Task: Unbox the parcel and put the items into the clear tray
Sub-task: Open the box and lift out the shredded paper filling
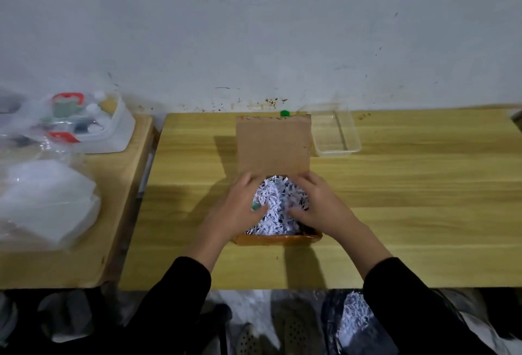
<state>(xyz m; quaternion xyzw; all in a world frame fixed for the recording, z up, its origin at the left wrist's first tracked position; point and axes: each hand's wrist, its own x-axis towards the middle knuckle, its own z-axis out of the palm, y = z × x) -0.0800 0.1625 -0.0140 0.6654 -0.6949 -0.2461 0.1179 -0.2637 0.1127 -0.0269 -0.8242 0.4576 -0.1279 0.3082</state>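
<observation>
An open cardboard parcel (278,238) sits in the middle of the wooden table, its lid (273,145) standing upright at the back. White shredded paper (275,205) fills it. My left hand (240,207) and my right hand (319,205) are both sunk into the paper from either side, fingers curled around a heap of it. A small green bit (256,206) shows by my left thumb. The items under the paper are hidden. The clear tray (336,131) stands empty behind the parcel, to the right of the lid.
A second table on the left carries plastic bags (42,199) and a clear tub of small goods (93,120). A green cap (285,113) pokes out behind the lid. A bag of shredded paper (354,320) lies on the floor below the table's front edge.
</observation>
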